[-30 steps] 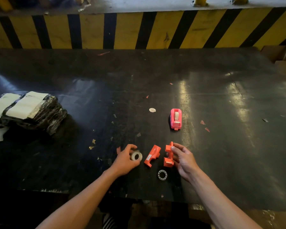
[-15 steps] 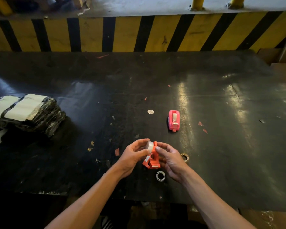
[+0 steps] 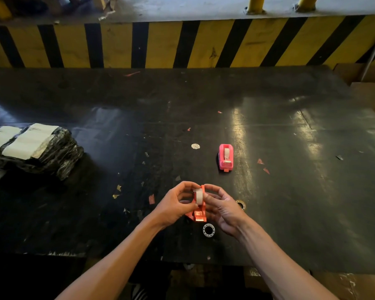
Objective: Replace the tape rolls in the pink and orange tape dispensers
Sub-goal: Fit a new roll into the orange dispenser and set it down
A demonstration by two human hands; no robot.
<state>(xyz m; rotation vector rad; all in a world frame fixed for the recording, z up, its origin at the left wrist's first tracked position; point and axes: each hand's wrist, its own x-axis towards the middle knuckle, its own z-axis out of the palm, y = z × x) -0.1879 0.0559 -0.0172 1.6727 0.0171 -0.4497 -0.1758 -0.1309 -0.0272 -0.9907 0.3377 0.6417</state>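
- We pinch the white tape roll (image 3: 199, 196) and small orange plastic tape dispenser (image 3: 199, 210) between left hand (image 3: 175, 204) and right hand (image 3: 223, 207), above the black table (image 3: 290, 191).
- Step: seating the roll. Next, we judge, press it home.
- The pink plastic dispenser (image 3: 225, 156) stands farther back.

black table (image 3: 290, 191), black-wrapped bundle (image 3: 35, 150) at left, striped yellow-black barrier (image 3: 160, 44) behind

Black table (image 3: 290, 213) | pink tape dispenser (image 3: 226, 156) standing mid-table | white empty core (image 3: 208, 230) near front edge | black-wrapped bundle (image 3: 34, 149) far left | paper scraps (image 3: 152, 199) scattered
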